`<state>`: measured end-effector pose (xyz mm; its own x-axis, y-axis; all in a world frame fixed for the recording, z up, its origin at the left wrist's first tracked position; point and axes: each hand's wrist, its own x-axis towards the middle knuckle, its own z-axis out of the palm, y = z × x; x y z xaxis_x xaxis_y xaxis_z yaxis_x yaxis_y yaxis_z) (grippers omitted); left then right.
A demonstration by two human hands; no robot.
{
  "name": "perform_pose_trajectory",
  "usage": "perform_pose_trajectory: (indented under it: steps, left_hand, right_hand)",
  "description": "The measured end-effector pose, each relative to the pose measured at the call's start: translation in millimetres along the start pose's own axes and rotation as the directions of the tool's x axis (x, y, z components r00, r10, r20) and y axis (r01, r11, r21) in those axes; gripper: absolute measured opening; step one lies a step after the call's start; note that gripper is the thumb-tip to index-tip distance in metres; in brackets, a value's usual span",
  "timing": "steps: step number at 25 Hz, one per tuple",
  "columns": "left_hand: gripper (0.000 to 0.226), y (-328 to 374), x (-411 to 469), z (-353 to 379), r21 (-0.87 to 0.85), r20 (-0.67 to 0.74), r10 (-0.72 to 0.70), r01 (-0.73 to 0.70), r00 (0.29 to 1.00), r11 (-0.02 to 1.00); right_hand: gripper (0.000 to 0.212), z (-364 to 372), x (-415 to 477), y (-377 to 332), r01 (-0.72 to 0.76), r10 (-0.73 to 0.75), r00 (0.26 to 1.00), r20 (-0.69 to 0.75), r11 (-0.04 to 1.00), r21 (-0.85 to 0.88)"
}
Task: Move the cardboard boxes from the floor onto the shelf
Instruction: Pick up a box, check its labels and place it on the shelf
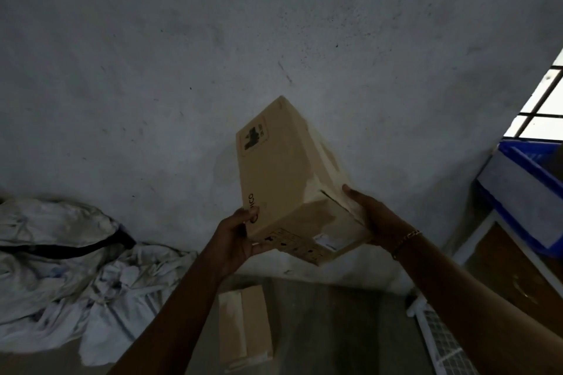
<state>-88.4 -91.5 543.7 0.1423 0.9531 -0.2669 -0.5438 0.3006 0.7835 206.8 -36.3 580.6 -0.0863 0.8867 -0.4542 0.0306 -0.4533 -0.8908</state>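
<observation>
A long tan cardboard box [283, 173] with black print is held up in the air in front of a grey wall, its far end tilted upward. My left hand [237, 234] grips its near left corner, thumb on the printed side. My right hand [370, 216] holds the near right edge, fingers curled under it. A second cardboard box [243, 326] lies flat on the floor below, between my forearms. At the right, a white-framed shelf [518, 256] with a brown board surface shows partly.
A heap of crumpled white sacks [70, 268] fills the floor at the left. A blue crate [530, 189] sits on the shelf at the right, under a barred window [542, 106]. A white wire rack [438, 341] leans low at the right.
</observation>
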Motion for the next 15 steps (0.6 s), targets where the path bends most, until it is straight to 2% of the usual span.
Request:
perform_pose_trajectory:
  steps: [1, 3, 4, 5, 6, 8, 9, 12, 15]
  left_hand:
    - [0.062, 7, 7, 2, 0.033, -0.041, 0.036, -0.035, 0.999, 0.999]
    - [0.053, 18, 21, 4, 0.262, -0.203, 0.122, -0.067, 0.972, 0.963]
    - [0.064, 22, 24, 7, 0.353, -0.264, 0.14, -0.04, 0.954, 0.935]
    - [0.075, 24, 25, 9, 0.405, -0.252, 0.124, -0.012, 0.96, 0.914]
    - [0.073, 28, 18, 19, 0.427, -0.208, 0.108, -0.009, 0.972, 0.904]
    - [0.048, 34, 9, 33, 0.466, -0.165, 0.067, 0.018, 0.984, 0.884]
    - [0.051, 34, 11, 31, 0.483, -0.159, 0.055, 0.029, 0.986, 0.875]
    - [0.084, 30, 13, 23, 0.525, -0.088, 0.125, -0.061, 0.988, 0.849]
    - [0.108, 22, 16, 25, 0.653, -0.184, 0.234, -0.059, 0.955, 0.755]
  right_hand:
    - [0.059, 2, 0, -1, 0.01, -0.009, 0.998, -0.06, 1.0, 0.016]
    - [0.041, 7, 1, -3, 0.115, -0.117, 0.983, -0.142, 0.993, -0.018]
    - [0.034, 11, 1, -4, 0.182, -0.183, 0.971, -0.152, 0.983, -0.024]
    - [0.035, 14, 2, -6, 0.24, -0.241, 0.959, -0.148, 0.97, -0.02]
    - [0.044, 14, 6, -6, 0.288, -0.29, 0.946, -0.143, 0.957, -0.035]
    - [0.072, 15, 11, -5, 0.342, -0.358, 0.924, -0.135, 0.931, -0.124]
    - [0.08, 16, 11, -6, 0.344, -0.365, 0.922, -0.13, 0.925, -0.159]
    - [0.104, 15, 10, -6, 0.298, -0.321, 0.944, -0.071, 0.928, -0.225]
    - [0.119, 19, 10, 1, 0.316, -0.356, 0.927, -0.117, 0.91, -0.267]
